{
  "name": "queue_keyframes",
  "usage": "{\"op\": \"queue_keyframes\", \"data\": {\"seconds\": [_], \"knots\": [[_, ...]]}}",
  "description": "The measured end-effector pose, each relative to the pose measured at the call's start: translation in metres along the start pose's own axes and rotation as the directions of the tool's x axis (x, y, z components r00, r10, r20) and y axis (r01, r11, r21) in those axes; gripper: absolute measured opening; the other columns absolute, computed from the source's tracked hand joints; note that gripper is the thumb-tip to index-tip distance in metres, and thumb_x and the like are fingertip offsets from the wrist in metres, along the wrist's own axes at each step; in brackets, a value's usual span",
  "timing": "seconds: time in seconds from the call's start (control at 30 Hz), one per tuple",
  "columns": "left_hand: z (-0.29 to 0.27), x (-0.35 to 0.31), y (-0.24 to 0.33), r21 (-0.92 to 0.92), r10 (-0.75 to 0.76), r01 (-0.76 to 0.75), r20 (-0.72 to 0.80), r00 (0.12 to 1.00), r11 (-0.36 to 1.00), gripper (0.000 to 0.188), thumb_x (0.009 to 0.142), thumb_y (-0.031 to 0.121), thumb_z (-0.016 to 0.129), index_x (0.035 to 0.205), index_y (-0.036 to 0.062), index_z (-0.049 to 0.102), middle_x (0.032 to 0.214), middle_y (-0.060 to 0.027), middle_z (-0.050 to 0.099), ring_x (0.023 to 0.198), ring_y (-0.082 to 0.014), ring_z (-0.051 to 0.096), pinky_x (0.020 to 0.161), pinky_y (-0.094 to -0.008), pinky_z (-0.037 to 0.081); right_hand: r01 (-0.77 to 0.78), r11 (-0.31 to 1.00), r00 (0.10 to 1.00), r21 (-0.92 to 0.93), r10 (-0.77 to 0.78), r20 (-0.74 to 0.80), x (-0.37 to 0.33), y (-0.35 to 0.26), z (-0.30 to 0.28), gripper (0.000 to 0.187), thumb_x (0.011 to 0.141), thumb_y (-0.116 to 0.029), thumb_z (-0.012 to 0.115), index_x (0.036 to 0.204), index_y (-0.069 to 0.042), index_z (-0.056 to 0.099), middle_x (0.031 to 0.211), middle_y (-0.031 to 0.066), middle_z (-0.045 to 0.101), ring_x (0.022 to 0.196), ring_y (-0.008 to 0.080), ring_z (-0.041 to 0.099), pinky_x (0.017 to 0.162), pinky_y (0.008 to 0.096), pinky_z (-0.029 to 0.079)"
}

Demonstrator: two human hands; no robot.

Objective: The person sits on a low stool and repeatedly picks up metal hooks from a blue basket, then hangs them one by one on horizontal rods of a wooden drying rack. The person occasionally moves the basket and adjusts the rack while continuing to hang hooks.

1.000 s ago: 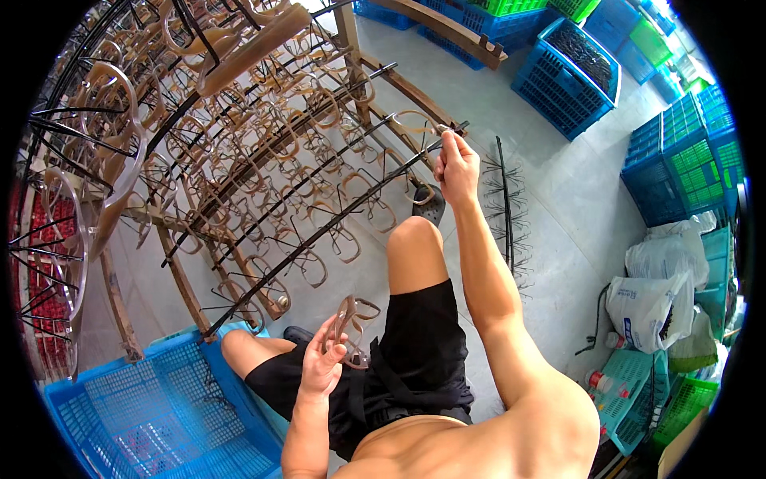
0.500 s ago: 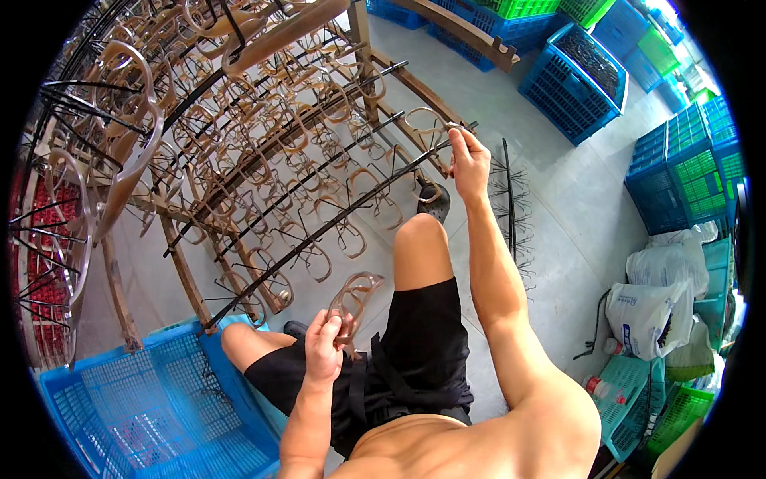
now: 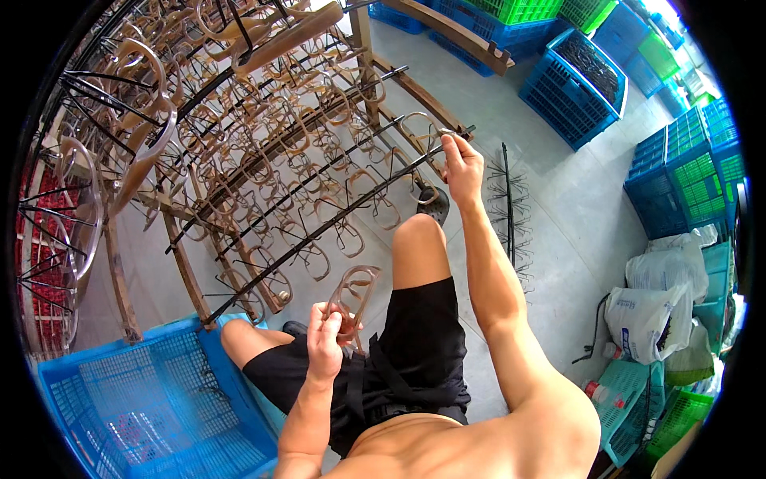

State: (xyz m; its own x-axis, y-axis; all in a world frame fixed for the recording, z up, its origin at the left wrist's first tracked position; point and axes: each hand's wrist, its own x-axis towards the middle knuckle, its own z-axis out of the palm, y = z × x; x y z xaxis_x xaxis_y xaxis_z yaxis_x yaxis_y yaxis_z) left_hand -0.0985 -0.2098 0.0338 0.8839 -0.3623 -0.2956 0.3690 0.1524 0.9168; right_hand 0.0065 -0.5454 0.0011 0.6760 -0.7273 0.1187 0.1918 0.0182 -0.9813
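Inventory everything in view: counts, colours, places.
Held eyeglass frame: 1, translucent brown, lower centre
Hanging eyeglass frames: many, brownish, left and centre
Wooden rack: 1, brown, upper left
Rods: several, black, across rack
Bristled rod: 1, black, right of centre
Open crate: 1, blue, lower left
Filled crate: 1, blue, upper right
Stacked crates: several, blue and green, right
Plastic bags: at least 2, white, right
Basket: 1, teal, lower right
Bottles: at least 1, clear, lower right
Shoes: 2, dark, centre
Shorts: 1 pair, black, lower centre
Left hand: 1, bare, lower centre
Right hand: 1, bare, upper centre
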Motion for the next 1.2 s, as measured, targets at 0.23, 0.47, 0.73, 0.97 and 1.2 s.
{"op": "queue_keyframes", "data": {"seconds": [0.23, 0.47, 0.73, 0.97, 1.2], "knots": [[0.01, 0.003, 0.006, -0.008, -0.005, 0.004, -0.032, 0.999, 1.0, 0.013, 0.093, 0.019, 0.041, 0.092, 0.0064, 0.047, 0.073, -0.0096, 0.061, 0.048, -0.0064, 0.042, 0.045, -0.0188, 0.034, 0.013, 1.0, 1.0, 0.025, -0.013, 0.003, -0.006, 0.003, 0.003, 0.022, 0.089, -0.023, 0.061, 0.097, -0.003, 0.066, 0.057, -0.0074, 0.046, 0.045, 0.0015, 0.039, 0.04, 0.0196, 0.033], [0.003, 0.004, 0.009, -0.031, 0.079, -0.079, 0.011, 0.997, 0.996, 0.012, 0.094, 0.016, 0.044, 0.095, 0.0057, 0.049, 0.082, -0.0052, 0.059, 0.058, -0.0071, 0.045, 0.051, -0.018, 0.036, -0.007, 0.999, 0.999, 0.035, 0.008, -0.036, 0.0, -0.002, 0.004, 0.024, 0.091, -0.025, 0.058, 0.098, -0.003, 0.064, 0.056, -0.0067, 0.043, 0.044, 0.0022, 0.037, 0.039, 0.0199, 0.03], [0.005, 0.009, 0.011, 0.15, 0.288, -0.29, 0.033, 0.957, 0.945, 0.012, 0.094, 0.016, 0.047, 0.094, 0.0043, 0.05, 0.082, -0.0044, 0.059, 0.064, -0.0048, 0.044, 0.057, -0.0184, 0.036, 0.322, 0.623, 0.836, -0.713, -0.54, -0.095, -0.011, -0.009, -0.006, 0.029, 0.092, -0.026, 0.052, 0.099, 0.002, 0.056, 0.089, 0.0145, 0.049, 0.079, 0.0275, 0.05, 0.071, 0.0387, 0.042], [0.012, 0.008, 0.009, 0.412, 0.565, -0.52, 0.014, 0.825, 0.748, 0.011, 0.091, 0.009, 0.053, 0.093, -0.0008, 0.049, 0.072, -0.0016, 0.054, 0.059, -0.0046, 0.045, 0.052, -0.0206, 0.039, -0.294, 0.953, 0.859, 0.073, 0.23, 0.457, -0.206, -0.053, 0.031, 0.026, 0.094, -0.017, 0.048, 0.115, -0.002, 0.046, 0.091, 0.0035, 0.05, 0.077, 0.0118, 0.047, 0.068, 0.0246, 0.041], [0.016, 0.005, 0.012, 0.643, 0.706, -0.617, 0.162, 0.689, 0.454, 0.011, 0.093, 0.012, 0.05, 0.09, 0.0018, 0.048, 0.076, -0.0029, 0.053, 0.064, -0.0095, 0.049, 0.055, -0.0223, 0.041, -0.087, 0.964, 0.877, -0.253, 0.194, 0.44, -0.229, -0.047, 0.048, 0.027, 0.09, -0.015, 0.058, 0.108, 0.001, 0.047, 0.089, 0.005, 0.052, 0.072, 0.0092, 0.049, 0.062, 0.0245, 0.043]]}}
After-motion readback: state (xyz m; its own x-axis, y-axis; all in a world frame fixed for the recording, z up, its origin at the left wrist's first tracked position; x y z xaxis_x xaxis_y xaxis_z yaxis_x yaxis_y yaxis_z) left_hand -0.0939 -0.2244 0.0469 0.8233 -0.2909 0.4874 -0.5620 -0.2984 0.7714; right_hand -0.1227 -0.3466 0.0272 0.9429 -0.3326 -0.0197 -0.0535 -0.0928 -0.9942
